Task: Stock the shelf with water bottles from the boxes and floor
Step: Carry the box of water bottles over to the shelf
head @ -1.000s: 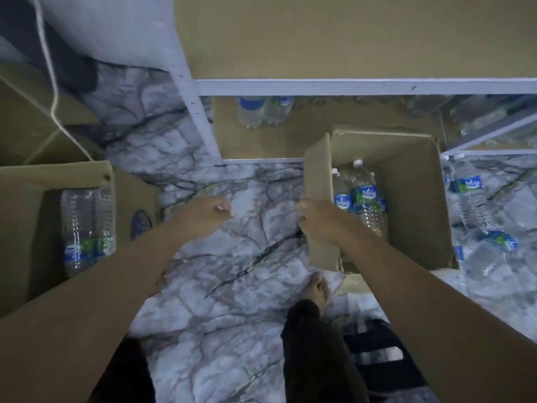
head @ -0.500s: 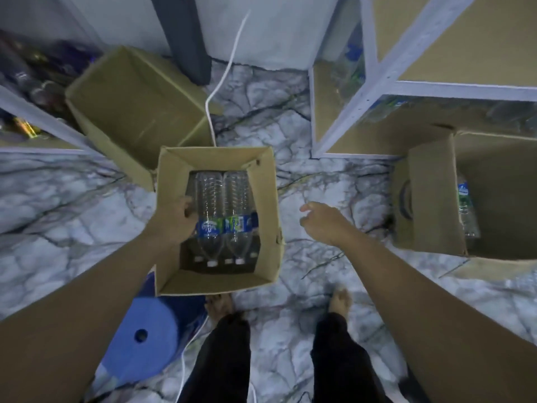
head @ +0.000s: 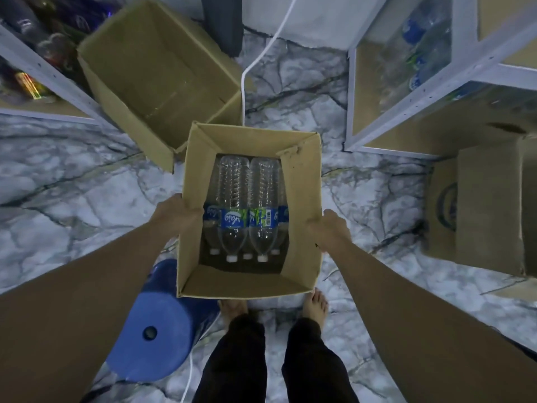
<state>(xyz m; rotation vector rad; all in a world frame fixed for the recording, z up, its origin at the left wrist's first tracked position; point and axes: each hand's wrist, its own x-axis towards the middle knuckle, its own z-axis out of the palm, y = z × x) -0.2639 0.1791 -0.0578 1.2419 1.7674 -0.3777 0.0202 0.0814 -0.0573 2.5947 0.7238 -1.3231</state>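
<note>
An open cardboard box (head: pixel 305 181) sits in front of my feet, with several clear water bottles (head: pixel 235 205) with blue-green labels lying inside, caps toward me. My left hand (head: pixel 174 216) grips the box's left wall. My right hand (head: pixel 331 231) grips its right wall. The white metal shelf (head: pixel 406 82) stands at the upper right, with some bottles (head: pixel 427 39) on its lower level. A second cardboard box (head: pixel 470 210) stands on the floor at the right, below that shelf.
An empty cardboard box (head: pixel 157 71) lies tilted on the marble floor behind the held one. A blue plastic stool (head: pixel 157 324) stands at my left foot. A white cable (head: pixel 247 77) runs down the floor. Another rack (head: pixel 35 59) with dark bottles is at upper left.
My view has swung left from the right-hand box to the box of bottles. My left hand took its left wall, then my right hand moved over and took its right wall.
</note>
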